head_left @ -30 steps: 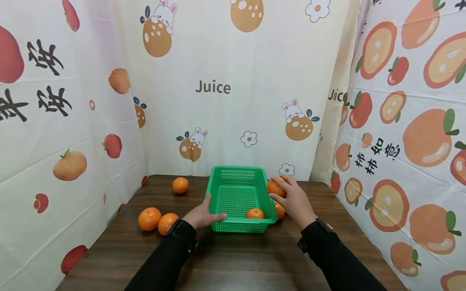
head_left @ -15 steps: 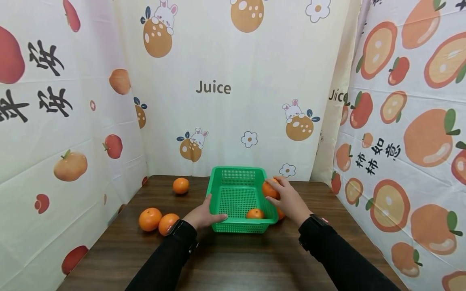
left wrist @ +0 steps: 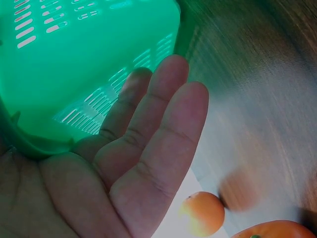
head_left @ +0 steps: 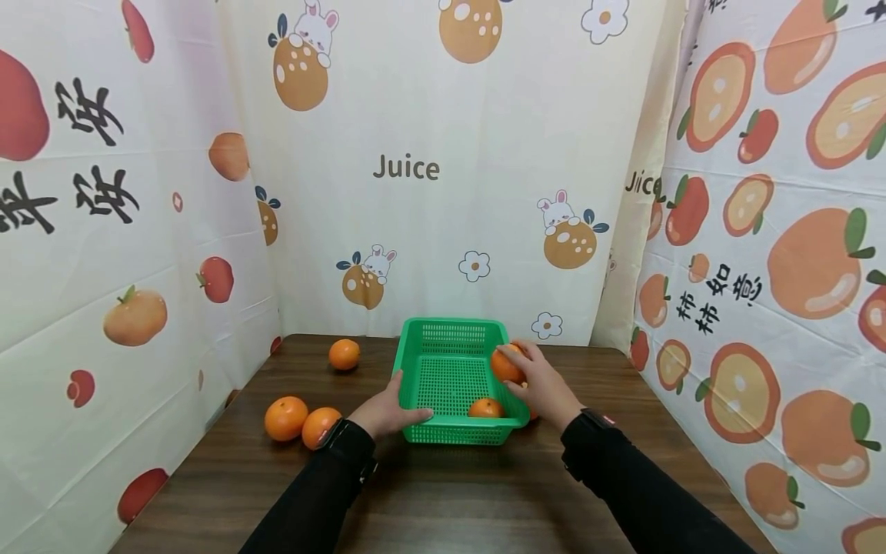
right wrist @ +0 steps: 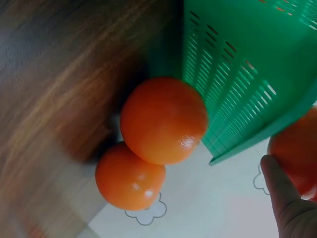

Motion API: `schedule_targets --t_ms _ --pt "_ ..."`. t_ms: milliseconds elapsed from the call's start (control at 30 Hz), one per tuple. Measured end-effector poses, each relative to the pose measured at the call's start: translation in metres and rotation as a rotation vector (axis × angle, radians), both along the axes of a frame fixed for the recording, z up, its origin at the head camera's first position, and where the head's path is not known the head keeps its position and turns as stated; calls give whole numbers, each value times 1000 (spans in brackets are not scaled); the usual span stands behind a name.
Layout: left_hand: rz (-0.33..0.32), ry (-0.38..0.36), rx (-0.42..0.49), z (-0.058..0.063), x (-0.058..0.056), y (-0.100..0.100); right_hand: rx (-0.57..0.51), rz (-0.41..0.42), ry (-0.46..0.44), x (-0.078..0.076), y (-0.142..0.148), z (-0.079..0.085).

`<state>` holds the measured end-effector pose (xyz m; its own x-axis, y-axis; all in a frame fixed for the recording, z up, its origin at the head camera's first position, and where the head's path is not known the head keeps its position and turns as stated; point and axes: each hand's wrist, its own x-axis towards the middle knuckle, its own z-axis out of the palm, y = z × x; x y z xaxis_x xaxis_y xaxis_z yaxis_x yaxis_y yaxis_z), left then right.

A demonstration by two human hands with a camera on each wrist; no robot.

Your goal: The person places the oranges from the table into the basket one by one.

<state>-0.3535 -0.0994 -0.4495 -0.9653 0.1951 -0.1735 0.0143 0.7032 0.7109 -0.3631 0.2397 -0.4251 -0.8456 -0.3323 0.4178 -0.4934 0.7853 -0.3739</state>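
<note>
A green plastic basket [head_left: 450,432] stands on the table with one orange [head_left: 486,408] inside near its front. My left hand [head_left: 384,412] rests against the basket's front left corner, thumb over the rim; in the left wrist view its fingers [left wrist: 171,129] lie fairly straight beside the outer wall. My right hand [head_left: 543,385] grips another orange [head_left: 507,365] at the basket's right rim. In the right wrist view this held orange [right wrist: 299,148] shows at the edge, with a finger on it. Outside the basket sit a larger-looking orange [right wrist: 163,120] and another orange [right wrist: 130,176].
Left of the basket lie two oranges close together, an outer orange [head_left: 286,418] and an inner orange [head_left: 320,427] partly behind my left wrist. A further orange [head_left: 344,355] sits at the back left. Printed cloth [head_left: 443,231] hangs behind the dark wooden table [head_left: 450,500].
My right hand has moved left with the orange, from beside the basket to its right rim. My left hand and the basket have stayed put.
</note>
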Motion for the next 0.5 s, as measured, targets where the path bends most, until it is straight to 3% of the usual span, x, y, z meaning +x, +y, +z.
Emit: schedule_targets --t_ms 267,500 --pt "-5 -6 -10 3 3 0 22 27 79 -6 -4 -14" --pt "2 -5 -3 2 1 0 19 36 76 -8 -8 -15"
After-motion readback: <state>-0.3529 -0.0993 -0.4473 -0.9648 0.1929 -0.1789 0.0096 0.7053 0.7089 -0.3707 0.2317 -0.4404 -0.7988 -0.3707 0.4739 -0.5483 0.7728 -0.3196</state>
